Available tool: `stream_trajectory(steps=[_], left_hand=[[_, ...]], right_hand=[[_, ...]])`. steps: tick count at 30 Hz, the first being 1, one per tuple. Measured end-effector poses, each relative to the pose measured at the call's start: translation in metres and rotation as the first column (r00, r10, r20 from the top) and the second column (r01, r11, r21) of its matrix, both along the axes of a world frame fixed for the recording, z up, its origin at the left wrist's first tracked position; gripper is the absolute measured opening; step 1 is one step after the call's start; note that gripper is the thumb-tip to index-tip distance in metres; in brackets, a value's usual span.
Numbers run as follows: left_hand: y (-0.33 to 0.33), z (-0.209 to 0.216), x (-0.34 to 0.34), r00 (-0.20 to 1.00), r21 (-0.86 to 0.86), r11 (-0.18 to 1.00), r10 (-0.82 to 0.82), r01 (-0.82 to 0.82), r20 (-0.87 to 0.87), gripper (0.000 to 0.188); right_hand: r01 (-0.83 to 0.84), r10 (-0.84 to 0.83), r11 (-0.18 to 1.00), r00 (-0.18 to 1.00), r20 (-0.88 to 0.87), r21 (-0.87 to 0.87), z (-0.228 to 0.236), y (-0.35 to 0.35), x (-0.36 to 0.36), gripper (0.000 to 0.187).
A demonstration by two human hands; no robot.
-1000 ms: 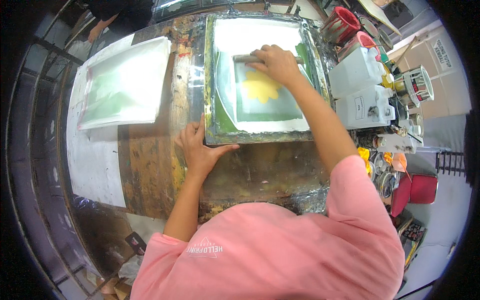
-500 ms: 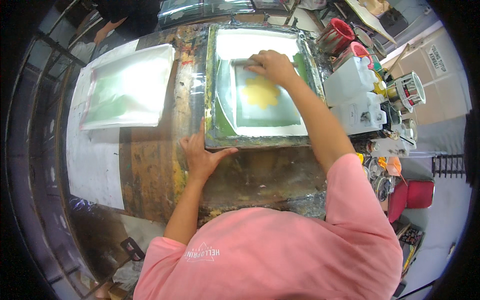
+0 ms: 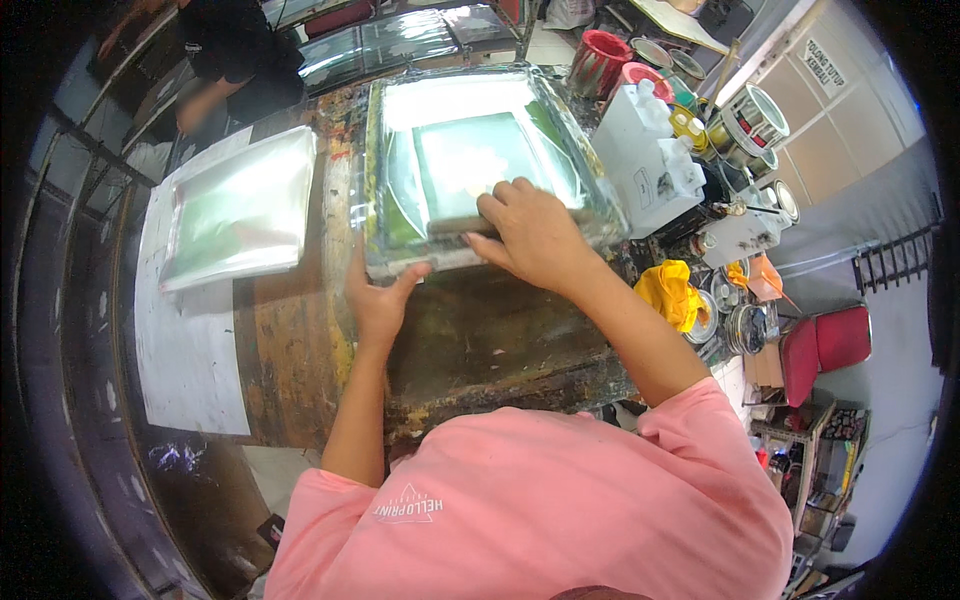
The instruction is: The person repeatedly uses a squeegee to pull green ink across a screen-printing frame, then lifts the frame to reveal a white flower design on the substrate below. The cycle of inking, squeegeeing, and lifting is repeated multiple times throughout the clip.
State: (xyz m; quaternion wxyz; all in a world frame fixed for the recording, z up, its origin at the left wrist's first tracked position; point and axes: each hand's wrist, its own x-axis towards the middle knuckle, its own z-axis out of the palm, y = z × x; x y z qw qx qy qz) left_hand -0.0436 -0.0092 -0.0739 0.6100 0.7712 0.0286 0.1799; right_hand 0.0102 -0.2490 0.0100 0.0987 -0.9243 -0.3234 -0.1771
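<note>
A screen printing frame [image 3: 398,262] lies on the stained worktable [image 3: 300,330], its mesh bright with reflected light over green, white and pale blue areas. My left hand [image 3: 377,305] holds the frame's near left corner, thumb along the near edge and fingers round the left side. My right hand [image 3: 535,235] grips a squeegee [image 3: 455,226], seen as a brownish bar low on the mesh near the frame's close edge. The yellow shape on the mesh is mostly lost in glare. The frame's edges look blurred, so whether it is raised I cannot tell.
A stack of shiny clear sheets [image 3: 240,210] lies on white paper [image 3: 190,360] at left. White jugs [image 3: 640,165], paint cans [image 3: 750,120], a red bucket [image 3: 600,62] and a yellow cloth [image 3: 668,295] crowd the right. Another person [image 3: 240,60] stands at far left.
My right hand has drawn the squeegee from the far part of the mesh toward me. My left hand keeps to the frame's corner. The whole view has shifted.
</note>
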Motion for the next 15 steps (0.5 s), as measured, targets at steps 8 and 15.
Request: stream_trajectory(steps=[8,15], left_hand=[[0.006,0.033,0.036,0.969,0.190,0.981,-0.008,-0.041,0.248,0.108],[-0.004,-0.039,-0.010,0.947,0.943,0.295,0.231,0.150,-0.223,0.112]], right_hand=[[0.045,-0.093,0.991,0.917,0.389,0.130,0.090,0.021,0.073,0.038],[-0.014,-0.042,0.982,0.956,0.292,0.188,0.140,0.022,0.110,0.049]])
